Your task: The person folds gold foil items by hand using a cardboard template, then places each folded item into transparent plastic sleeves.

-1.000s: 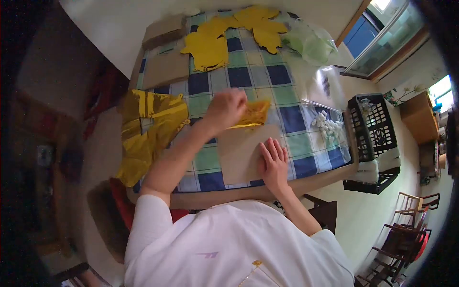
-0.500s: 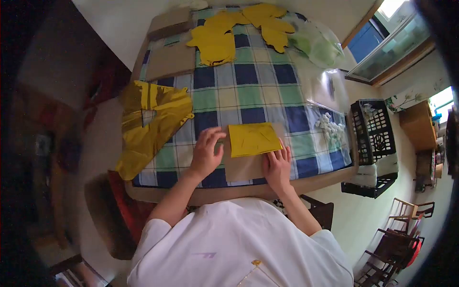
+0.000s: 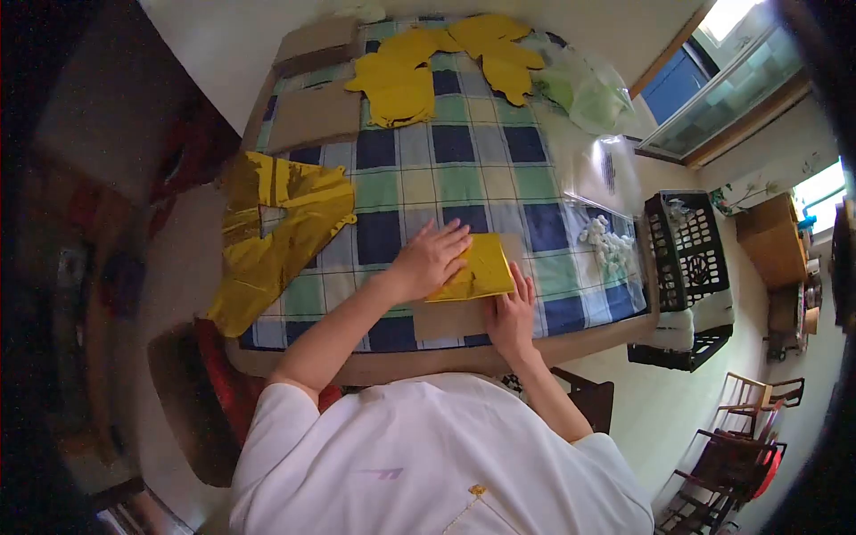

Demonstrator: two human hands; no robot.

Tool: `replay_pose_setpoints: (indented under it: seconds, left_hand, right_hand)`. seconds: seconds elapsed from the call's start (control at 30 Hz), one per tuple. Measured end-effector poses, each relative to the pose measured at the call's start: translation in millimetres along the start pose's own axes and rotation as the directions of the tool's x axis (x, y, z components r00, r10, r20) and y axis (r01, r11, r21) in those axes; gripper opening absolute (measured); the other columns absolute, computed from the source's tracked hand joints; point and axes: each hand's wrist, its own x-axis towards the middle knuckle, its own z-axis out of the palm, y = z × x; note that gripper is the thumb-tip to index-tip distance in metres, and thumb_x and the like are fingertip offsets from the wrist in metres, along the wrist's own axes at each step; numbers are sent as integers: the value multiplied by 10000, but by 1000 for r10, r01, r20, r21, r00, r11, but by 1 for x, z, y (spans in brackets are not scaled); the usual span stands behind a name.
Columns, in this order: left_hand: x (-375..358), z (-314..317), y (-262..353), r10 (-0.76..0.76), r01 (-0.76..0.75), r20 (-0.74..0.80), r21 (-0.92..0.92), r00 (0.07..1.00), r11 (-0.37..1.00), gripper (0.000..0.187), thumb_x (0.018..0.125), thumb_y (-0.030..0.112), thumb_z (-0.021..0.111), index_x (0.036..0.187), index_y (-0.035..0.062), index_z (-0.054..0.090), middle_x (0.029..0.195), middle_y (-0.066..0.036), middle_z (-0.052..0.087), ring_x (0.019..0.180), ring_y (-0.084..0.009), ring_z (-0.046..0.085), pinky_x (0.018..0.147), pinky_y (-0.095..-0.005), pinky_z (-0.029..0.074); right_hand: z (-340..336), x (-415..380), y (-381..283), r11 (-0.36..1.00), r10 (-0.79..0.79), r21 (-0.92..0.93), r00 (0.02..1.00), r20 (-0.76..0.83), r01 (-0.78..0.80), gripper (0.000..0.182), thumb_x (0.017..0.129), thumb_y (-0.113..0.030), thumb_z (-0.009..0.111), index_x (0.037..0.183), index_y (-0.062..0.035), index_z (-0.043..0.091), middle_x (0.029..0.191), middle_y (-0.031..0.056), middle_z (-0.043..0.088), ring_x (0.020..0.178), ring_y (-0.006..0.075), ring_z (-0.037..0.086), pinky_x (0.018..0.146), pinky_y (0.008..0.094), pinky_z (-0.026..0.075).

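A folded yellow sheet lies on a piece of brown cardboard near the front edge of the checkered cloth. My left hand rests flat over the sheet's left part, fingers stretched out and pointing up to the right. At the sheet's lower right corner is my right hand, its fingers extended along the edge and slightly apart. Part of the sheet is hidden under my left hand.
A crumpled gold foil piece hangs over the left edge. Cardboard pieces and yellow shapes lie at the back. White bits and clear plastic are on the right, beside a black crate.
My left hand has moved right from beside the sheet onto its left part. My right hand stays at the lower right corner. The view has shifted slightly.
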Motion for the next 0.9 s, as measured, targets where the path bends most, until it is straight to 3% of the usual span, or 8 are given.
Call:
replay_pose_setpoints:
  seconds: [0.13,0.27,0.37,0.47,0.57,0.63,0.73,0.9]
  left_hand:
    - [-27,12,10,38,-40,29,68,999,997,390,901,203,521,1252,32,509,1345,-127,473,1298,-281,382,1059,-476,290]
    - [-44,11,21,-10,11,29,-61,1000,998,362,880,157,548,1221,38,538,1334,-110,488,1279,-269,410,1056,-454,312]
    - [-51,12,23,-18,17,-7,-109,1000,994,347,859,130,572,1194,42,559,1312,-105,508,1261,-261,435,1054,-437,326]
    - [-55,11,23,-5,0,-40,-108,999,994,344,849,121,587,1184,49,568,1301,-109,518,1250,-262,447,1051,-429,334]
    - [-56,12,26,-11,4,-54,-141,998,990,345,845,112,589,1183,48,566,1295,-119,519,1239,-275,455,1045,-432,344]
    - [-56,14,21,-1,-14,-79,-182,997,983,336,848,99,578,1180,46,562,1281,-125,524,1222,-290,468,1040,-436,351]
    - [-60,13,17,-236,175,-327,-205,915,963,355,811,35,557,1166,29,529,1198,-129,557,1168,-294,493,1024,-429,362]
    - [-67,9,6,-221,255,-306,77,926,964,391,812,30,544,1200,38,492,1197,-126,545,1200,-283,460,1049,-471,308]
  right_hand:
    - [-6,3,-7,998,18,56,999,-27,-17,456,791,-103,582,1239,-64,506,1369,147,424,1299,324,358,1077,495,228]
    - [-6,4,-5,997,4,77,1000,-21,-2,474,772,-59,593,1238,-68,509,1372,164,415,1295,341,356,1074,492,239]
    - [-2,2,5,954,49,296,998,-35,-36,611,740,-41,617,1319,-77,428,1423,151,351,1337,330,300,1094,501,197]
    - [-17,6,-12,923,193,369,959,-205,-107,676,718,0,612,1351,-126,413,1443,163,317,1358,329,269,1102,498,188]
    - [-21,4,-12,1000,-21,-11,999,-48,21,701,714,11,587,1367,-181,418,1460,142,307,1371,322,249,1108,499,180]
    - [-20,6,-6,998,-58,-8,998,15,58,692,710,17,572,1354,-204,445,1463,123,314,1372,316,250,1108,508,176]
    - [-24,11,-4,997,-63,56,995,76,59,629,719,32,553,1306,-189,509,1448,112,349,1365,322,267,1105,505,179]
    - [-22,10,1,990,-100,109,989,105,89,626,705,48,547,1289,-178,532,1417,107,401,1355,321,290,1103,508,182]
